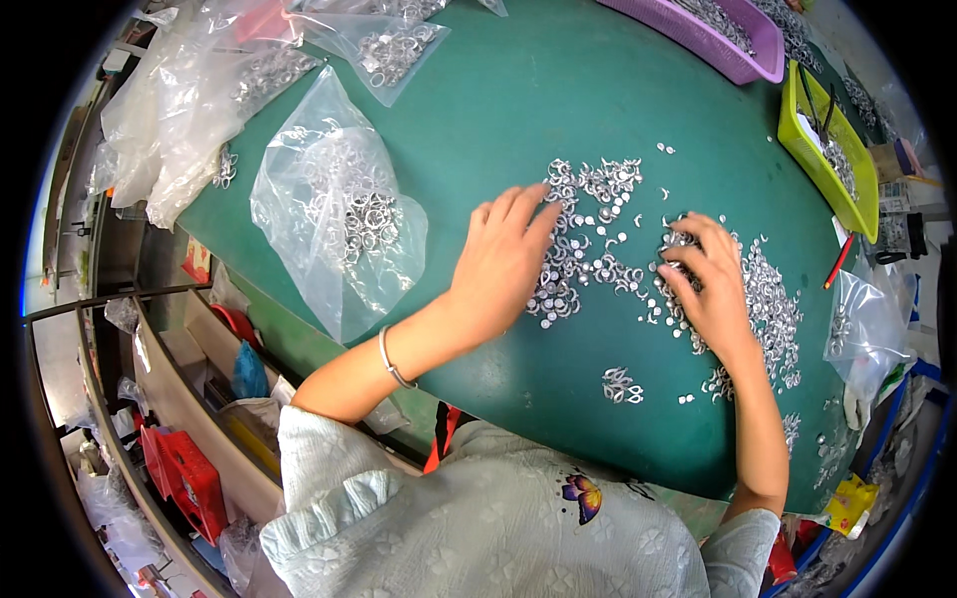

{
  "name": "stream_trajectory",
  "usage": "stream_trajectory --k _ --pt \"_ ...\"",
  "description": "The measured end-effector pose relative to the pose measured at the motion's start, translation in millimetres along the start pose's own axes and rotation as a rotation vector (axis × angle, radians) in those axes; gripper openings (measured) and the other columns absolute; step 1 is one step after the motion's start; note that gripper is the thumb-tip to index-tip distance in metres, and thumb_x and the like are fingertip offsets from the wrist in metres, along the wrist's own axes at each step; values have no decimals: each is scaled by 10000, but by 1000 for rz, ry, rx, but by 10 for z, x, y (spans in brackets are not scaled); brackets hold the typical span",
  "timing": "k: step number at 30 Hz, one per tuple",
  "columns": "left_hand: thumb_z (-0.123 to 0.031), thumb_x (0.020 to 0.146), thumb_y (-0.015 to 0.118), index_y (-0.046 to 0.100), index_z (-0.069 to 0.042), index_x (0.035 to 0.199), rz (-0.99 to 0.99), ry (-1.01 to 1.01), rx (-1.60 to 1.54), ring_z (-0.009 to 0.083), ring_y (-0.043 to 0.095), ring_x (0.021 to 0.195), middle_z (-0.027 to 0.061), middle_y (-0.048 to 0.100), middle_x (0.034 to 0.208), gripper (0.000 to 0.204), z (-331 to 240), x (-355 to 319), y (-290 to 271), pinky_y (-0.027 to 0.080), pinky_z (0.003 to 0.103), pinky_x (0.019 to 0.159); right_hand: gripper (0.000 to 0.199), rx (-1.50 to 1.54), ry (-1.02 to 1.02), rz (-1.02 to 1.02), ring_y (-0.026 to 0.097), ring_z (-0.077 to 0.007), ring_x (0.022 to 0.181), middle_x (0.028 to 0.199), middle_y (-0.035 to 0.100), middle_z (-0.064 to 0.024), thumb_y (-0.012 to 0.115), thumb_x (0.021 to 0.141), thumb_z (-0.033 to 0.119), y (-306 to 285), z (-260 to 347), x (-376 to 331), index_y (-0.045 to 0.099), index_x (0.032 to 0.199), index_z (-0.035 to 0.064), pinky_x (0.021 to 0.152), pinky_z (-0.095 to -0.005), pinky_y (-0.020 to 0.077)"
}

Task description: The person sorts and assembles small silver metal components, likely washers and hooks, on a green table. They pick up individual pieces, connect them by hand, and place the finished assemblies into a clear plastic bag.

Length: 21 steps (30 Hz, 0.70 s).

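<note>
On the green table, small silver metal pieces lie in two loose heaps; many look like curved ring parts, others like small round studs. My left hand [498, 261] rests against the left edge of the left heap [560, 274], its fingers stretched out and slightly apart. Over the upper left part of the larger right heap [773, 309] my right hand [710, 284] lies with bent, spread fingers touching the pieces. What is beneath its palm is hidden. A small cluster of curved pieces [621, 387] sits nearer to me, between my forearms.
A clear plastic bag [339, 199] with silver rings lies left on the green table [478, 100]. More bags [189, 110] fill the far left corner. At the far right stand a purple basket [763, 55] and a yellow-green basket [862, 204], with a red pen [839, 262] nearby.
</note>
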<state>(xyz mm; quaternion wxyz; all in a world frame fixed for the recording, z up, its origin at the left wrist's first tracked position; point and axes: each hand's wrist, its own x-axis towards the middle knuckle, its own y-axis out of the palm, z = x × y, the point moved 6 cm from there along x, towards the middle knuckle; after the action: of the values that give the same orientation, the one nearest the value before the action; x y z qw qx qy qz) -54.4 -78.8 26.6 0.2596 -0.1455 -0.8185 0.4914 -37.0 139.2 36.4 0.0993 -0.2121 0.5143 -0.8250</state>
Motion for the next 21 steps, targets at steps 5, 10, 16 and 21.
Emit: stream_trajectory --k 5,10,16,21 --pt "-89 907 559 436 -39 1360 8 -84 89 353 351 1345 165 361 1452 472 63 166 203 290 520 1093 254 204 104 -108 502 -314 1188 1153 590 -107 705 822 173 59 92 379 649 1038 51 997 -426 366" --pt "-146 931 540 463 -34 1342 96 -45 183 372 318 1368 178 352 1466 433 -17 211 324 275 547 1095 294 14 -111 -64 506 -299 1210 1211 587 -98 667 845 145 348 210 562 627 1122 53 1013 -437 364" --pt "-52 871 562 482 -42 1331 182 15 -38 371 309 1377 169 361 1467 468 -93 51 297 280 580 1086 182 2 -5 -82 563 -269 1081 1089 619 -72 692 778 56 140 -22 293 643 953 45 941 -393 402" --pt "9 762 573 497 -25 1316 285 245 -30 351 341 1370 160 378 1460 560 -433 -24 298 266 581 1097 279 44 -35 -131 525 -291 1177 1185 598 -91 666 804 50 84 170 399 630 1080 31 955 -407 404"
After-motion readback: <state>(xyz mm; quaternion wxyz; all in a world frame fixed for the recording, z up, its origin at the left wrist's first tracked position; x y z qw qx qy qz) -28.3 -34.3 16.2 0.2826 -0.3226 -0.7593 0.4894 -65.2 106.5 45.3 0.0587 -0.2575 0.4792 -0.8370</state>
